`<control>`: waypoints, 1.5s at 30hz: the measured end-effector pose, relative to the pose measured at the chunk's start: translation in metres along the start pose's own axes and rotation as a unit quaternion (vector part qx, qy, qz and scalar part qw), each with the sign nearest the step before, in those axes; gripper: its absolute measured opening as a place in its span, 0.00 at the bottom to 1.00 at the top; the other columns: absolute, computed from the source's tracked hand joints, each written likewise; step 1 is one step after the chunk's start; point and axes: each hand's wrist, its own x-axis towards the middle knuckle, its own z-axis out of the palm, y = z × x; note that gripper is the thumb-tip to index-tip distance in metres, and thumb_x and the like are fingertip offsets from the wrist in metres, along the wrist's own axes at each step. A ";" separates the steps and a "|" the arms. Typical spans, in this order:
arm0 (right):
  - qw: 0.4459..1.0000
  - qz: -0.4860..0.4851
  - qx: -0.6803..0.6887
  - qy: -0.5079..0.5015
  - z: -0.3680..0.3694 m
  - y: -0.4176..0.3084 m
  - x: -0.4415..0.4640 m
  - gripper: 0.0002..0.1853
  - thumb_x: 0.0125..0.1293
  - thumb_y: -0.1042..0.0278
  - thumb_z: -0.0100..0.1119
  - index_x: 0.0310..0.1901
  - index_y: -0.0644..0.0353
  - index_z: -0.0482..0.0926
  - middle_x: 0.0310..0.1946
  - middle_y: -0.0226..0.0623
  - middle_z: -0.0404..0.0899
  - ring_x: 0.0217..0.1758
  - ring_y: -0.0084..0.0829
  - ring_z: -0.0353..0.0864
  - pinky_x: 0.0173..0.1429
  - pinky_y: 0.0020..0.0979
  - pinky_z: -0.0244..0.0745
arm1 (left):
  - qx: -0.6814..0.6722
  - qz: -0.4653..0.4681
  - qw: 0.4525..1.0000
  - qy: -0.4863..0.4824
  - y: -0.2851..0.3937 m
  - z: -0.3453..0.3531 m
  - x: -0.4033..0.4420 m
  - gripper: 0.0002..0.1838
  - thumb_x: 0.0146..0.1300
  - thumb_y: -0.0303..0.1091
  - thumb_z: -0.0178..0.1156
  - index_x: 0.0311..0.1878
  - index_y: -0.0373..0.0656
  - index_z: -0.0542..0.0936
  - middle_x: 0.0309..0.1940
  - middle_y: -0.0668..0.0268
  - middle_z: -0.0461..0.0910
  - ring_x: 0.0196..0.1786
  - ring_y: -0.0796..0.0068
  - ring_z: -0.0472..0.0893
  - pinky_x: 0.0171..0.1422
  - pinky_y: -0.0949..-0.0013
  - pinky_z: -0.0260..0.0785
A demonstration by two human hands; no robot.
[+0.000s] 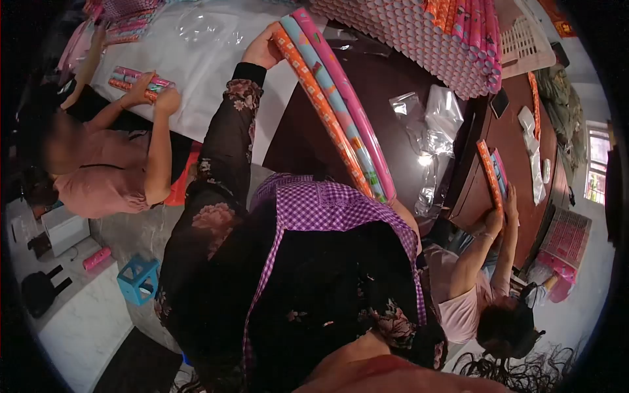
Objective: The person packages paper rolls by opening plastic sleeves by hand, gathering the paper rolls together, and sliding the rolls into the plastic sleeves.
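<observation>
Three long wrapping paper rolls lie side by side in a slanted bundle in front of me: an orange roll with white flowers point(321, 105), a light blue patterned roll point(334, 98) and a pink roll point(347, 101). My left hand point(263, 48) is closed around their upper end, fingers partly behind the orange roll. At the lower end, against my purple checked apron point(321, 203), my right hand point(405, 215) grips the bundle; its fingers are mostly hidden. Shine along the rolls suggests a clear film, but I cannot tell for certain.
Many rolls are stacked point(419, 46) at the back of the dark table point(295, 131). Clear plastic bags point(442, 118) and a phone point(500, 103) lie rightward. Co-workers on both sides hold short-looking roll bundles point(141, 84). A blue stool point(137, 278) stands at left.
</observation>
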 end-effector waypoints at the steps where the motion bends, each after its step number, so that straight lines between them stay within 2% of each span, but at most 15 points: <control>1: 1.000 0.002 0.000 -0.009 0.005 -0.002 0.005 0.16 0.67 0.64 0.58 0.48 0.68 0.79 0.39 0.33 0.82 0.38 0.23 0.78 0.44 0.29 0.72 | 0.001 -0.008 1.000 0.000 -0.009 0.001 -0.004 0.19 0.70 0.45 0.54 0.57 0.46 0.74 0.53 0.69 0.78 0.55 0.69 0.76 0.60 0.57 0.69; 11: 0.999 -0.008 0.009 -0.046 0.016 -0.022 0.018 0.16 0.68 0.62 0.57 0.44 0.69 0.81 0.33 0.33 0.84 0.33 0.22 0.78 0.40 0.27 0.73 | -0.135 0.116 0.984 0.011 -0.094 0.035 -0.018 0.25 0.68 0.46 0.55 0.62 0.41 0.69 0.55 0.57 0.77 0.56 0.57 0.77 0.63 0.51 0.68; 15: 0.998 -0.037 0.035 -0.047 0.017 -0.029 0.024 0.16 0.69 0.61 0.56 0.43 0.69 0.81 0.32 0.33 0.84 0.31 0.22 0.79 0.39 0.28 0.73 | -0.366 -0.055 0.880 -0.299 -0.098 0.081 -0.051 0.46 0.61 0.68 0.52 0.70 0.40 0.60 0.67 0.50 0.64 0.65 0.44 0.68 0.66 0.38 0.64; 19: 0.995 0.071 -0.026 -0.058 0.009 -0.025 0.030 0.16 0.69 0.62 0.56 0.46 0.68 0.81 0.35 0.34 0.84 0.35 0.23 0.79 0.43 0.28 0.74 | -0.369 -0.043 0.883 -0.288 -0.104 0.071 -0.050 0.46 0.60 0.68 0.52 0.71 0.41 0.59 0.68 0.49 0.63 0.66 0.45 0.67 0.66 0.35 0.61; 21: 0.995 0.073 -0.023 -0.064 0.010 -0.017 0.034 0.16 0.69 0.63 0.56 0.49 0.68 0.80 0.37 0.35 0.84 0.37 0.23 0.79 0.45 0.28 0.74 | -0.229 0.023 0.958 -0.174 -0.106 0.061 -0.050 0.46 0.60 0.68 0.53 0.71 0.41 0.59 0.68 0.50 0.62 0.66 0.45 0.66 0.67 0.35 0.61; 24: 0.992 -0.040 0.114 -0.044 0.015 0.001 0.041 0.20 0.68 0.65 0.59 0.57 0.68 0.74 0.45 0.37 0.82 0.45 0.25 0.78 0.52 0.28 0.73 | -0.236 0.015 0.958 -0.163 -0.111 0.053 -0.050 0.47 0.59 0.67 0.56 0.71 0.41 0.59 0.68 0.49 0.62 0.67 0.46 0.66 0.68 0.35 0.59; 28: 0.994 -0.026 0.100 -0.021 0.028 -0.032 0.032 0.21 0.67 0.62 0.60 0.56 0.67 0.74 0.43 0.36 0.82 0.45 0.26 0.78 0.51 0.28 0.74 | -0.241 0.016 0.961 -0.137 -0.115 0.061 -0.057 0.46 0.58 0.66 0.58 0.70 0.42 0.60 0.66 0.48 0.64 0.66 0.47 0.67 0.69 0.36 0.58; 30: 0.967 -0.017 0.255 -0.007 0.039 -0.050 0.023 0.17 0.66 0.59 0.62 0.47 0.64 0.79 0.35 0.30 0.81 0.39 0.23 0.77 0.44 0.26 0.73 | -0.262 0.010 0.956 -0.128 -0.098 0.084 -0.057 0.46 0.57 0.65 0.59 0.69 0.41 0.62 0.64 0.49 0.66 0.65 0.48 0.68 0.69 0.37 0.59; 31: 0.967 -0.017 0.255 -0.008 0.036 -0.043 0.028 0.17 0.66 0.59 0.62 0.47 0.64 0.79 0.35 0.30 0.81 0.39 0.23 0.77 0.44 0.26 0.73 | -0.444 -0.095 0.883 0.118 -0.066 0.118 -0.058 0.45 0.57 0.65 0.60 0.68 0.40 0.63 0.63 0.49 0.67 0.64 0.49 0.69 0.68 0.37 0.60; 33: 0.975 -0.007 0.211 -0.071 0.024 -0.024 0.041 0.14 0.66 0.55 0.62 0.35 0.59 0.79 0.27 0.25 0.77 0.30 0.19 0.72 0.36 0.24 0.69 | -0.575 -0.191 0.715 0.349 -0.065 0.121 -0.056 0.45 0.56 0.64 0.60 0.67 0.40 0.64 0.62 0.50 0.68 0.63 0.50 0.70 0.68 0.38 0.61; 34: 0.975 -0.008 0.210 -0.070 0.026 -0.029 0.039 0.14 0.66 0.55 0.62 0.35 0.59 0.79 0.27 0.25 0.77 0.30 0.19 0.72 0.36 0.24 0.69 | -0.419 -0.084 0.895 0.127 -0.095 0.089 -0.054 0.45 0.56 0.64 0.60 0.66 0.38 0.64 0.61 0.50 0.70 0.62 0.50 0.71 0.67 0.39 0.62; 35: 0.975 -0.014 0.216 -0.052 0.032 -0.038 0.034 0.15 0.66 0.55 0.62 0.30 0.58 0.77 0.25 0.23 0.75 0.28 0.18 0.70 0.34 0.23 0.66 | -0.214 0.034 0.970 -0.109 -0.111 0.071 -0.052 0.45 0.55 0.64 0.61 0.65 0.36 0.65 0.59 0.49 0.71 0.61 0.50 0.72 0.66 0.40 0.63; 41: 0.971 -0.035 0.235 -0.033 0.041 -0.049 0.027 0.15 0.65 0.55 0.63 0.28 0.56 0.74 0.23 0.21 0.71 0.27 0.16 0.67 0.32 0.22 0.63 | -0.208 0.017 0.972 -0.106 -0.115 0.067 -0.046 0.45 0.52 0.62 0.64 0.63 0.35 0.64 0.56 0.44 0.73 0.57 0.46 0.75 0.62 0.39 0.66; 43: 0.971 -0.031 0.234 -0.031 0.038 -0.049 0.028 0.13 0.65 0.57 0.63 0.29 0.56 0.74 0.23 0.21 0.72 0.26 0.16 0.68 0.32 0.22 0.63 | -0.468 -0.086 0.862 -0.176 -0.115 0.072 -0.053 0.46 0.51 0.63 0.65 0.61 0.33 0.65 0.54 0.44 0.74 0.55 0.47 0.76 0.60 0.43 0.69; 45: 0.966 0.019 0.259 -0.007 0.040 -0.050 0.026 0.08 0.63 0.64 0.63 0.30 0.57 0.76 0.24 0.23 0.75 0.26 0.17 0.71 0.31 0.23 0.65 | -0.148 0.040 0.983 -0.099 -0.127 0.058 -0.042 0.42 0.54 0.64 0.57 0.58 0.33 0.68 0.48 0.49 0.75 0.50 0.53 0.76 0.56 0.52 0.72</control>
